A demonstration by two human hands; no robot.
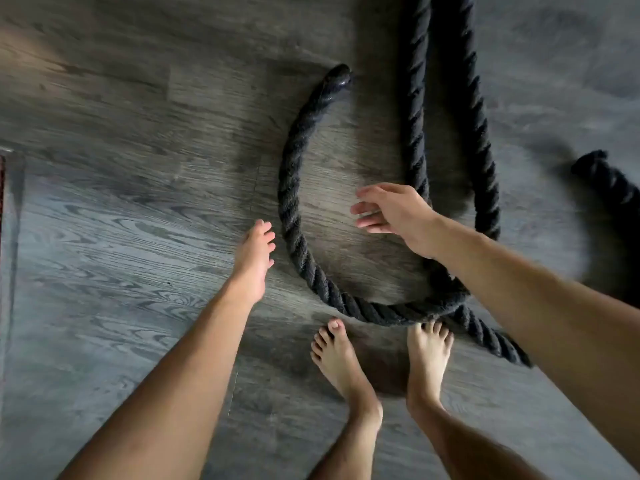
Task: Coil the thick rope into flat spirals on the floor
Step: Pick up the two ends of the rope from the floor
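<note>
A thick black twisted rope [294, 233] lies on the grey wood-grain floor in a wide U-shaped loop. Its capped end [338, 77] points up at the top of the loop's left arm. Two more strands run upward at the right, out of frame. My left hand [254, 259] hovers just left of the loop's left arm, fingers loosely bent, holding nothing. My right hand [394, 211] reaches over the inside of the loop with spread, relaxed fingers and nothing in them. My right forearm hides part of the rope at the lower right.
My two bare feet [346, 358] stand just below the loop's bottom curve, toes nearly at the rope. Another rope piece [606, 181] lies at the right edge. A dark strip [5, 188] borders the floor at far left.
</note>
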